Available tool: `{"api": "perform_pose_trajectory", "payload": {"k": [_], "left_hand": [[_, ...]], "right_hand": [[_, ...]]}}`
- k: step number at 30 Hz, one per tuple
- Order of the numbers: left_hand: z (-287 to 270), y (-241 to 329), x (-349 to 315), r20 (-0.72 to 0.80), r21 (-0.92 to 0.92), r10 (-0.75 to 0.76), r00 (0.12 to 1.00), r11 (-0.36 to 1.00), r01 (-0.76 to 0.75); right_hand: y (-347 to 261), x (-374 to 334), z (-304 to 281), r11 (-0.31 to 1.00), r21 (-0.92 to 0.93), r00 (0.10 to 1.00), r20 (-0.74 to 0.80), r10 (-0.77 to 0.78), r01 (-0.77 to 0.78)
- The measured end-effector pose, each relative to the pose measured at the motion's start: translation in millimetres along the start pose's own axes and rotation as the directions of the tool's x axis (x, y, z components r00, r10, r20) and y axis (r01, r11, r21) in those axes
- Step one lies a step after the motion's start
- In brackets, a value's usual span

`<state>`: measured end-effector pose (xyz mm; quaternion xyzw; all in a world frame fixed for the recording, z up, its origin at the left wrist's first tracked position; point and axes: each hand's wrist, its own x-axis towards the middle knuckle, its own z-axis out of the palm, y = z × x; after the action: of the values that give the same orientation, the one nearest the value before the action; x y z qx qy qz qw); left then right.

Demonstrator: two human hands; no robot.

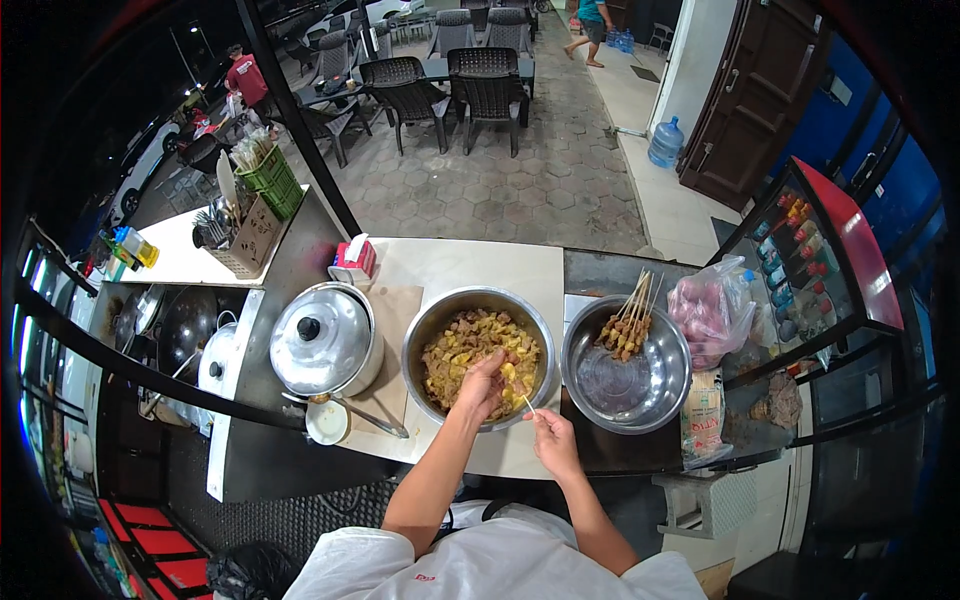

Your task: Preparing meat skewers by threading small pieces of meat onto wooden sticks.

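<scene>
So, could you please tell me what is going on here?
A person is at a counter. The left hand is over a bowl of meat pieces, and the right hand pinches a thin stick pointing toward it. Just right of that bowl, a second bowl holds loaded skewers.

Lidded metal pot (pixel 325 350), one, near red tissue box (pixel 352 266); green basket (pixel 272 184), one, near cutlery (pixel 214 226). Dark chairs (pixel 484 82), several, on paving stones (pixel 530 205). Blue water jug (pixel 665 143), one, near brown door (pixel 752 100); red-topped glass case (pixel 850 255), one.
</scene>
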<state>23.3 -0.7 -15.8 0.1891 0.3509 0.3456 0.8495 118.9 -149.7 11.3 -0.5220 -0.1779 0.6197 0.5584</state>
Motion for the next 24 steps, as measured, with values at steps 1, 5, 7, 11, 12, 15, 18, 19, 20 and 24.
{"api": "perform_pose_trajectory", "payload": {"k": [1, 5, 7, 11, 12, 15, 18, 19, 20, 24], "left_hand": [[0, 0, 0, 0.001, 0.000, 0.000, 1.000, 1.000, 0.000], [3, 3, -1, 0.038, 0.006, -0.010, 0.999, 1.000, 0.009], [5, 8, -4, 0.045, -0.004, -0.028, 0.999, 1.000, 0.028], [-3, 23, -8, 0.027, 0.028, 0.016, 1.000, 0.999, -0.017], [-7, 26, -8, 0.038, 0.020, 0.028, 0.999, 0.999, -0.028], [2, 36, -13, 0.008, 0.097, 0.067, 0.998, 0.993, -0.068], [6, 39, -12, -0.020, 0.211, 0.103, 0.994, 0.973, -0.097], [8, 38, -12, -0.035, 0.278, 0.125, 0.992, 0.954, -0.110], [10, 37, -12, -0.035, 0.278, 0.125, 0.991, 0.954, -0.111], [13, 34, -11, -0.029, 0.294, 0.224, 0.974, 0.933, -0.206]], "right_hand": [[6, 3, 1, 0.912, -0.334, 0.961, -0.057, -0.272, 0.238], [14, 6, 0, 0.831, -0.456, 0.923, -0.053, -0.382, 0.318], [6, 4, 3, 0.835, -0.455, 0.927, -0.053, -0.370, 0.308], [-6, 1, 7, 0.806, -0.485, 0.904, -0.070, -0.421, 0.338], [-5, 2, 6, 0.806, -0.485, 0.904, -0.069, -0.423, 0.340], [-2, 3, 0, 0.764, -0.531, 0.876, -0.076, -0.475, 0.368], [-5, -1, 2, 0.712, -0.597, 0.863, -0.062, -0.501, 0.370], [-2, 0, 3, 0.713, -0.585, 0.854, -0.064, -0.516, 0.387], [-1, 0, 4, 0.713, -0.573, 0.844, -0.066, -0.532, 0.404], [2, 0, 7, 0.728, -0.539, 0.835, -0.080, -0.545, 0.424]]}}
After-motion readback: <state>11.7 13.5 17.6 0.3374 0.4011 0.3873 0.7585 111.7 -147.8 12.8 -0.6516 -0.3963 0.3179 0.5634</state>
